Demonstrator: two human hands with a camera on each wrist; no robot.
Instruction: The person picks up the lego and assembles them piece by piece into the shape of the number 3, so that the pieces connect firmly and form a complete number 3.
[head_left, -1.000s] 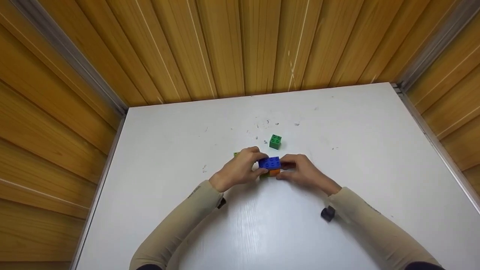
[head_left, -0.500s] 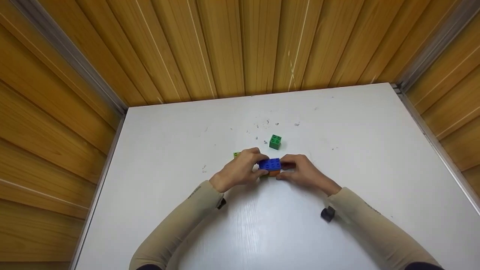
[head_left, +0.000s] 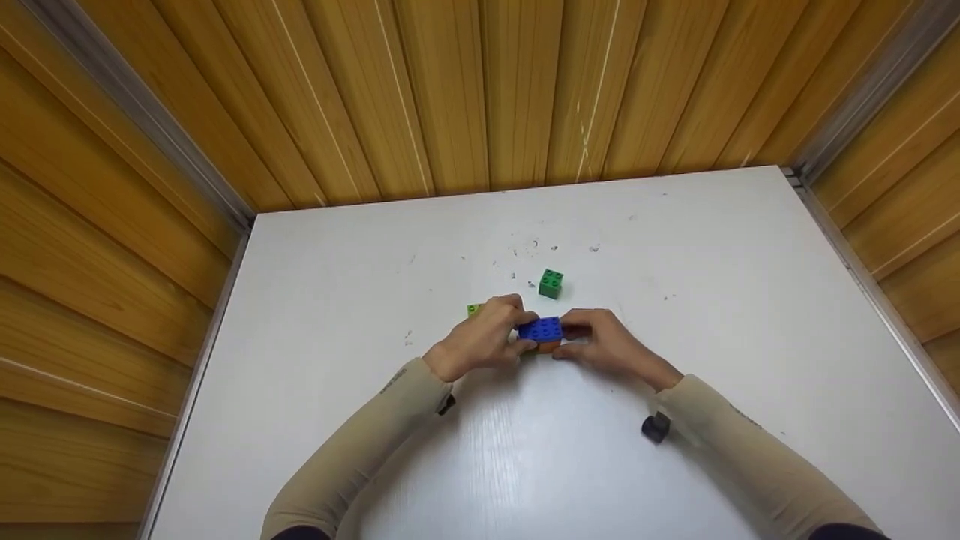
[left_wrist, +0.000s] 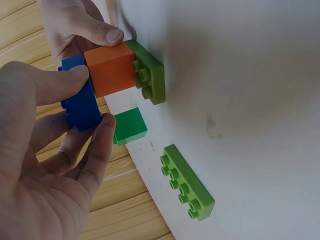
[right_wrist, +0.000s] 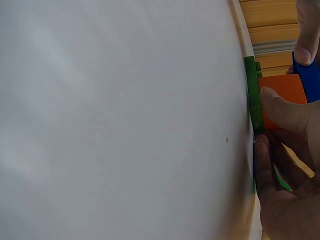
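My left hand (head_left: 484,337) pinches a blue toy brick (left_wrist: 82,100) between thumb and fingers. That blue brick sits on an orange brick (left_wrist: 111,69), which stands at one end of a flat green brick (left_wrist: 154,75) on the table. In the left wrist view a thin gap or seam shows between blue and orange. My right hand (head_left: 604,343) grips the orange brick from the right, its thumb on the near face, as the right wrist view shows. Its fingers reach round the far side, partly hidden, low by the green base.
A small green brick (head_left: 550,283) stands on the white table (head_left: 360,285) behind the hands. Another flat lime-green brick (left_wrist: 187,186) lies to the left, mostly covered by my left hand in the head view. Wood-panelled walls (head_left: 517,90) border the table.
The blue brick has shifted slightly down and toward me over the orange brick, and less orange shows beneath it. My left hand moved slightly with it; the right hand stayed in place.
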